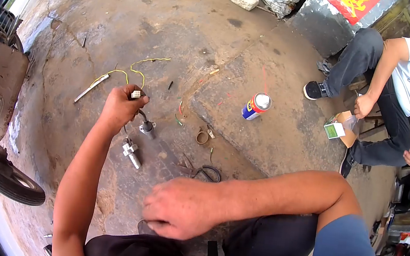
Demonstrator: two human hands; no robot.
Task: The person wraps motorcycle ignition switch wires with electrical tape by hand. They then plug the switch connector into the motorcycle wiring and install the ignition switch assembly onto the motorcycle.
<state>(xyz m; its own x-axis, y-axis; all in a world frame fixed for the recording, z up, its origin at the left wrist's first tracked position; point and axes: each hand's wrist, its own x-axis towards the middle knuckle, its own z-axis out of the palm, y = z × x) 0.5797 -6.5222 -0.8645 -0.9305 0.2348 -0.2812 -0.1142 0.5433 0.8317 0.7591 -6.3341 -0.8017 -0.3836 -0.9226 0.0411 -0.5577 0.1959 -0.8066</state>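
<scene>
My left hand [123, 106] is closed on a small white wire connector [136, 94], pinched between thumb and fingers. Dark cables run down from this hand. Below it, a metal cylinder with a black cap [147, 126] and a silver metal part shaped like a lock barrel [130, 153] are close to the ground. Near my knees is my right hand [182, 209], blurred, with its fingers curled under; whatever they hold is hidden. A dark grey rounded thing [145, 227] shows just beneath it. Yellow wire [138, 68] lies beyond my left hand.
A blue and red spray can [255, 107] stands on the concrete. A tape roll [202, 137], black cable loop [209, 173] and white rod [91, 89] lie around. At right a seated person [399, 90] is beside an open box [343, 128]. A wheel [9, 175] is at left.
</scene>
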